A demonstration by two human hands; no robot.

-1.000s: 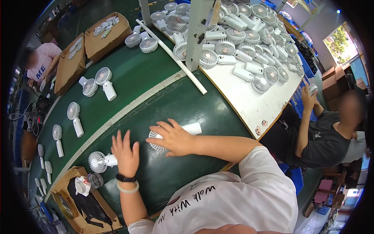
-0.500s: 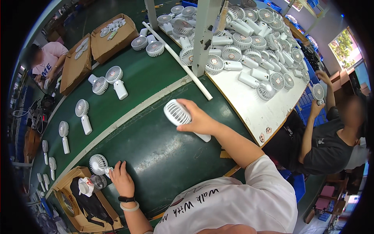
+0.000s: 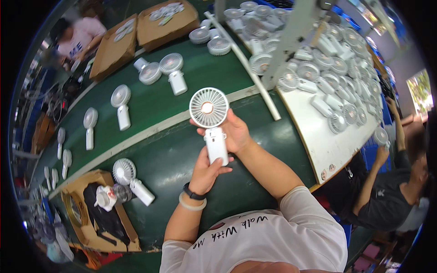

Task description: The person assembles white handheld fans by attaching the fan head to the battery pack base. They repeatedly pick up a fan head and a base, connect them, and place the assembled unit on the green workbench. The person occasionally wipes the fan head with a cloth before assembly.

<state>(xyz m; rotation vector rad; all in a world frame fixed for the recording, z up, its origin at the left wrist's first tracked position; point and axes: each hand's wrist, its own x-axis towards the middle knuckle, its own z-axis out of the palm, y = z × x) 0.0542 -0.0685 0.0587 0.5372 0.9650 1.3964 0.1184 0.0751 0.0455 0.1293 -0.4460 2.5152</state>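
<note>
A white handheld fan (image 3: 216, 143) is upright in front of me, its round grille facing up and a small copper-coloured centre showing. My left hand (image 3: 205, 173) is closed round the lower end of its handle, thumb on the front. Behind and beside the neck, my right hand (image 3: 236, 133) grips it too, some fingers hidden by the fan head. To the left, a second white fan (image 3: 142, 192) lies on the green worktop (image 3: 175, 157) beside a cardboard box (image 3: 132, 234).
Several white fans (image 3: 123, 116) lie along the green belt beyond a pale rail (image 3: 152, 132). A white board (image 3: 314, 145) at the right bears a heap of fans. A metal post (image 3: 291, 45) and white tube (image 3: 255, 75) stand nearby. Two other people work at the sides.
My right hand has turned the fan grille up and brought it nearer the middle. My left hand has left the fan by the box and taken this one's handle. The whole view has shifted.
</note>
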